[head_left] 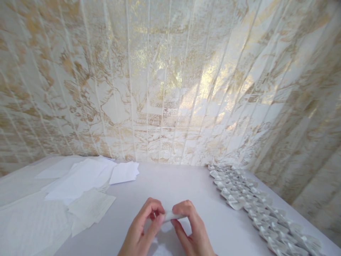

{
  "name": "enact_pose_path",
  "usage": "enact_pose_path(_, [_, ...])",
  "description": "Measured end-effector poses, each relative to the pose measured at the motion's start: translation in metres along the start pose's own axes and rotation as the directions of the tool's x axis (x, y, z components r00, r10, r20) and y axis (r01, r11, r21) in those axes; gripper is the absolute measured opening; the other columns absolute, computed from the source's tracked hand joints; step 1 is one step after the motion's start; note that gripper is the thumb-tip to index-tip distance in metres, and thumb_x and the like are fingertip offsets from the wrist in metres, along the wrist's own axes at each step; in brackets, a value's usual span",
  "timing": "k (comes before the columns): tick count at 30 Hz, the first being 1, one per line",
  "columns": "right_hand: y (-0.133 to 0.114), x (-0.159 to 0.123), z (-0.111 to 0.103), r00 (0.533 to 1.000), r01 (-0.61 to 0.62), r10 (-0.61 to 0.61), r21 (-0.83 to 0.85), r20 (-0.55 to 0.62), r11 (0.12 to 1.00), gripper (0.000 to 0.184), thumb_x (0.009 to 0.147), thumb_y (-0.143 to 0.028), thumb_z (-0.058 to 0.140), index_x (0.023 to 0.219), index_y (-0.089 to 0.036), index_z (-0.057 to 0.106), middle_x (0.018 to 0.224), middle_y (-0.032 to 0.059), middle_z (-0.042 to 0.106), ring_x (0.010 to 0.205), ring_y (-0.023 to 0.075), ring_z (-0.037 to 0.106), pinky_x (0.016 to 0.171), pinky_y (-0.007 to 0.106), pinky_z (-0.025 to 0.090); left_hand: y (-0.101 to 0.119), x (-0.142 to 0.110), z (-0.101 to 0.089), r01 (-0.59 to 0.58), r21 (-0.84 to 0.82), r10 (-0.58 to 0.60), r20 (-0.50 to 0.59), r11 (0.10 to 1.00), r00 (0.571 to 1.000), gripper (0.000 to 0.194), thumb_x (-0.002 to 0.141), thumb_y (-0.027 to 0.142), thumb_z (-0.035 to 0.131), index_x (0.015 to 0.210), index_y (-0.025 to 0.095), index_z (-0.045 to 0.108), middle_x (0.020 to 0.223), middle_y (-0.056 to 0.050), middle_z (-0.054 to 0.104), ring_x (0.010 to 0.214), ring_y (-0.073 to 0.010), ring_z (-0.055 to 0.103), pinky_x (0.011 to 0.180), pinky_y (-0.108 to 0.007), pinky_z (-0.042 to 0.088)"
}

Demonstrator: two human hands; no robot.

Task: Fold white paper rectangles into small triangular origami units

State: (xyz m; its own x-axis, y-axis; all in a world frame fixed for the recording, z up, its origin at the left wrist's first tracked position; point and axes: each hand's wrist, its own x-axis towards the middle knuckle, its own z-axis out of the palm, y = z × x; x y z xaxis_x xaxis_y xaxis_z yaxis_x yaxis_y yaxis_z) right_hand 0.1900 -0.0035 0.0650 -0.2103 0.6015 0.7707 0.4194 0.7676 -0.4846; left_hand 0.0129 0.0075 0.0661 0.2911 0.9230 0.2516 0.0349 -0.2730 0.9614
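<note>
Low in the middle of the view, a narrow strip of folded paper is held level between both hands, just above the white table. My left hand pinches its left end between thumb and fingers. On the other end, my right hand grips with the index finger above and the thumb below. The strip is pale grey-white; how many layers it has I cannot tell. Part of each end is hidden by the fingers.
Loose white sheets overlap on the left, with greyish printed pieces and a small stack of cut paper beside them. Rows of folded paper pieces run along the right. Behind the table hangs a patterned curtain.
</note>
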Motion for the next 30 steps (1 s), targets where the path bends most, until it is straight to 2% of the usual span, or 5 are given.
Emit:
enact_pose_path(4, [0.001, 0.003, -0.005, 0.993, 0.111, -0.109, -0.034, 0.033, 0.993, 0.014, 0.096, -0.011, 0.045, 0.095, -0.023, 0.053, 0.083, 0.0015, 0.06, 0.077, 0.017, 0.055, 0.07, 0.029, 0.043, -0.001, -0.003, 0.008, 0.208, -0.227, -0.205, 0.038, 0.951, 0.978, 0.052, 0.086, 0.069, 0.054, 0.109, 0.022, 0.058, 0.08, 0.0, 0.064, 0.07, -0.0168, 0.056, 0.069, -0.027, 0.044])
enact_pose_path(7, [0.002, 0.004, -0.007, 0.984, 0.169, -0.165, -0.06, 0.069, 0.984, 0.025, 0.101, -0.019, 0.039, 0.08, -0.022, 0.052, 0.083, 0.0019, 0.059, 0.079, 0.0171, 0.055, 0.071, 0.029, 0.043, -0.008, -0.001, 0.012, 0.264, -0.356, -0.217, 0.168, 0.896, 0.962, 0.059, 0.076, 0.07, 0.067, 0.102, 0.018, 0.061, 0.068, 0.001, 0.061, 0.062, -0.0155, 0.056, 0.06, -0.025, 0.041])
enact_pose_path(9, [0.002, 0.003, -0.006, 0.989, 0.131, -0.127, -0.057, 0.072, 0.99, 0.029, 0.102, -0.018, 0.037, 0.078, -0.022, 0.053, 0.087, 0.0027, 0.058, 0.082, 0.0166, 0.056, 0.07, 0.028, 0.043, -0.015, 0.002, 0.012, 0.241, -0.398, -0.198, 0.146, 0.885, 0.969, 0.054, 0.073, 0.065, 0.073, 0.097, 0.018, 0.063, 0.07, 0.002, 0.061, 0.062, -0.0139, 0.055, 0.059, -0.024, 0.041])
enact_pose_path(19, [0.003, -0.004, -0.006, 0.994, 0.0, -0.015, 0.144, 0.107, 0.99, 0.031, 0.092, -0.007, 0.035, 0.108, -0.025, 0.053, 0.105, 0.0058, 0.055, 0.093, 0.0183, 0.058, 0.079, 0.029, 0.047, -0.025, 0.005, 0.004, 0.194, -0.295, -0.194, 0.031, 0.935, 0.981, 0.037, 0.076, 0.052, 0.076, 0.087, 0.02, 0.06, 0.071, 0.004, 0.056, 0.067, -0.0146, 0.053, 0.06, -0.023, 0.04])
enact_pose_path(30, [-0.001, -0.001, -0.001, 0.994, 0.028, -0.015, -0.113, 0.108, 0.993, 0.023, 0.082, -0.002, 0.051, 0.092, -0.023, 0.054, 0.112, 0.0052, 0.055, 0.1, 0.0209, 0.052, 0.084, 0.032, 0.045, -0.012, -0.004, 0.012, 0.138, -0.222, -0.137, 0.021, 0.965, 0.99, 0.037, 0.079, 0.055, 0.071, 0.088, 0.02, 0.061, 0.071, 0.004, 0.05, 0.069, -0.0165, 0.049, 0.068, -0.027, 0.041])
